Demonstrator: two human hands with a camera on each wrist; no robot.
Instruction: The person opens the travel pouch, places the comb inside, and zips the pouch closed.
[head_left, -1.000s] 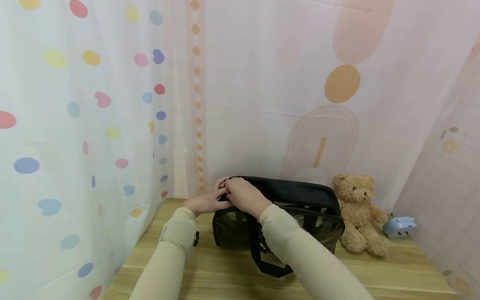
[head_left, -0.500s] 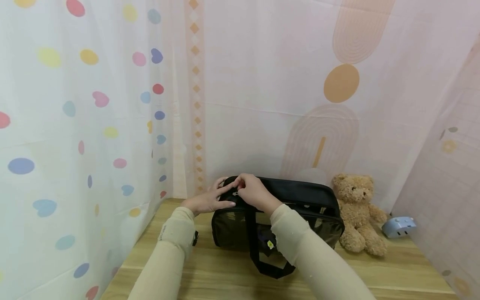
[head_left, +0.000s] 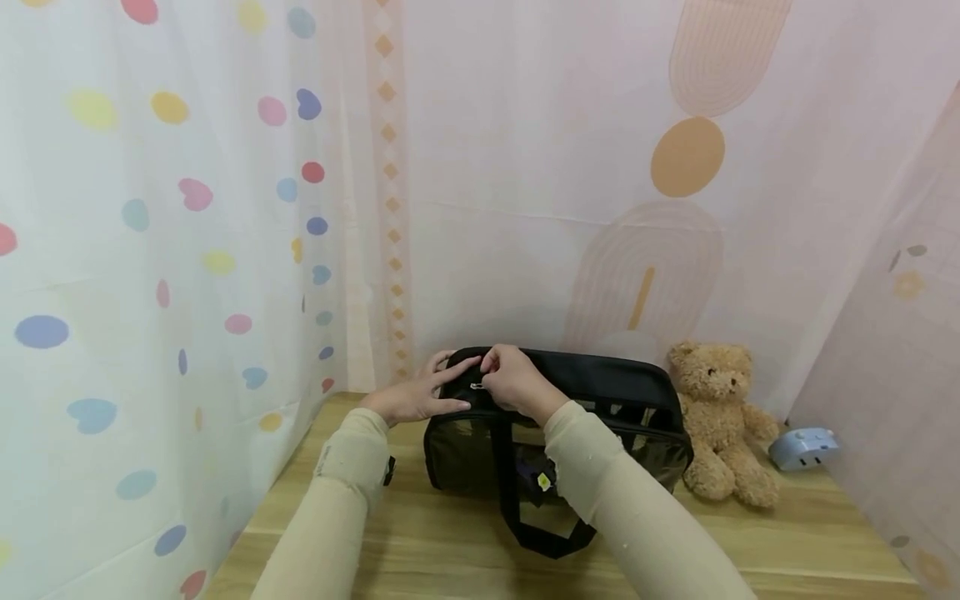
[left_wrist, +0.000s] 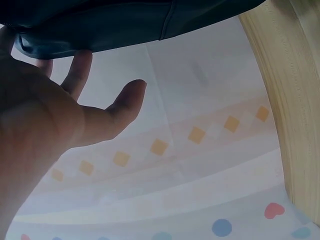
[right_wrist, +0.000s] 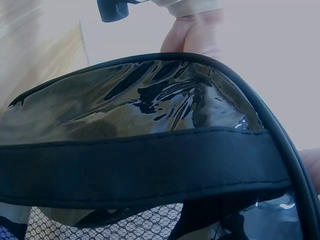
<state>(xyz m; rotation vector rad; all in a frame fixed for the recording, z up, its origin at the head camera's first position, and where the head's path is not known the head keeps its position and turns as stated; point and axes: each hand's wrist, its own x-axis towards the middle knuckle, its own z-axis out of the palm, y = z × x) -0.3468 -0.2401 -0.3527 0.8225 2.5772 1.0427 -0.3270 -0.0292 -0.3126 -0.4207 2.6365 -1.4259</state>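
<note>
A black bag with see-through smoky side panels stands on the wooden table. In the head view my left hand lies with spread fingers over the bag's left end; the left wrist view has its fingertips against the dark bag edge. My right hand is on the bag top, fingers curled, pinching at a small silver zipper pull. A black handle strap hangs down the front onto the table. Close up in the right wrist view are a clear panel and a black band.
To the bag's right sits a tan teddy bear, with a light blue device farther right. Patterned curtains stand behind and at both sides of the wooden table. A yellow patch shows on the bag front.
My right hand has shifted a little right along the bag top, and the zipper pull, hidden at first, now shows and has moved slightly right too. My left hand stays on the bag's end.
</note>
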